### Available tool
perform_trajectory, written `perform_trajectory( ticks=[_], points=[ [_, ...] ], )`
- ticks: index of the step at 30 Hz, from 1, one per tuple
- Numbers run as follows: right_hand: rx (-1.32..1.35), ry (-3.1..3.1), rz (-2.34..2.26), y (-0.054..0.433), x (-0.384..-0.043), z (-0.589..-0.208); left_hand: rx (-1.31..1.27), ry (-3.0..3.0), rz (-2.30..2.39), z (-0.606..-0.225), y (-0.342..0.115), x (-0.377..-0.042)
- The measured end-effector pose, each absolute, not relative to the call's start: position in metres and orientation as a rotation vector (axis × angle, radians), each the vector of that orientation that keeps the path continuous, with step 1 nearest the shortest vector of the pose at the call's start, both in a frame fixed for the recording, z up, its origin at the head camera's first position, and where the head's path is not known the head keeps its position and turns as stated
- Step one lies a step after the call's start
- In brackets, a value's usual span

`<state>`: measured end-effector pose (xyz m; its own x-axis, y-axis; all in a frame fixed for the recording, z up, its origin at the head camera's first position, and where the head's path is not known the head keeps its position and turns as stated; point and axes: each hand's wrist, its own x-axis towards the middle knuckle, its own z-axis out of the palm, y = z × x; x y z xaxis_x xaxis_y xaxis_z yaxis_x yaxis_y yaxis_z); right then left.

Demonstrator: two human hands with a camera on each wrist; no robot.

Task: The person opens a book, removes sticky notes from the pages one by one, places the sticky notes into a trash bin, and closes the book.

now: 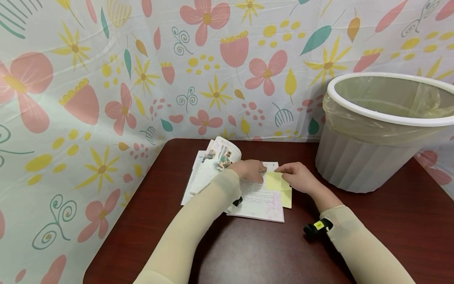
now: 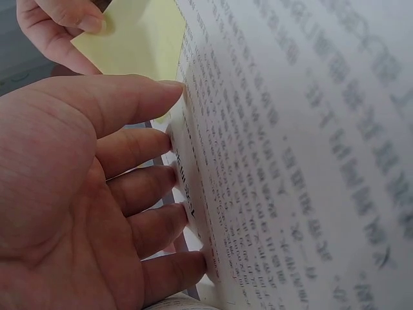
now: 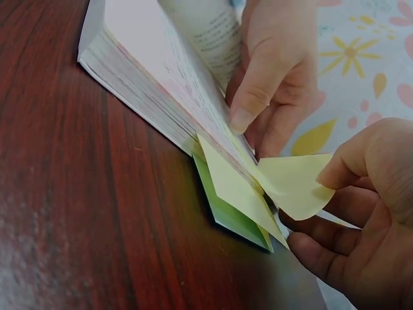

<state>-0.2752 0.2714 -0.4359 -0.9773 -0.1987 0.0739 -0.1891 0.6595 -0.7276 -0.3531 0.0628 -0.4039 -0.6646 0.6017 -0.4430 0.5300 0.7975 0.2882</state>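
Note:
An open book [image 1: 253,203] lies on the table, its left-hand pages curling up. Over the right-hand page, my left hand [image 1: 251,170] rests its fingertips on the paper near the upper edge, thumb stretched out. My right hand [image 1: 299,177] pinches a pale yellow sticky note [image 1: 274,182] by its outer edge between thumb and finger. That note [image 3: 293,184] bends upward in the right wrist view, its inner edge against the page. Below it another yellow sticky note [image 1: 286,199] juts from the book's right side, with a greener sheet [image 3: 226,216] under it.
A ribbed waste bin [image 1: 354,157] with a clear liner stands at the right on the dark red-brown table [image 1: 255,252]. Behind and to the left hangs a flowered cloth [image 1: 142,51]. A black wrist device [image 1: 317,228] sits under the right forearm.

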Motion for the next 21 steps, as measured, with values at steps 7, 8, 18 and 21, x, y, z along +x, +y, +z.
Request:
perform_trajectory(
  ticks=[7,8,18,21],
  points=[
    [-0.338,2.874,-1.219,0.2716,-0.2735,-0.4335,0.863,2.462,0.17,-0.4057,0.0621,-0.3531],
    [-0.34,2.877,-1.22,0.2718,-0.2736,-0.4335,0.866,2.46,0.165,-0.4057,0.062,-0.3532],
    [-0.336,2.876,-1.239,0.2741,-0.2742,-0.4355,0.869,2.455,0.167,-0.4054,0.0618,-0.3538],
    [-0.346,2.882,-1.246,0.2746,-0.2744,-0.4358,0.876,2.464,0.163,-0.4058,0.0615,-0.354]
  ],
)
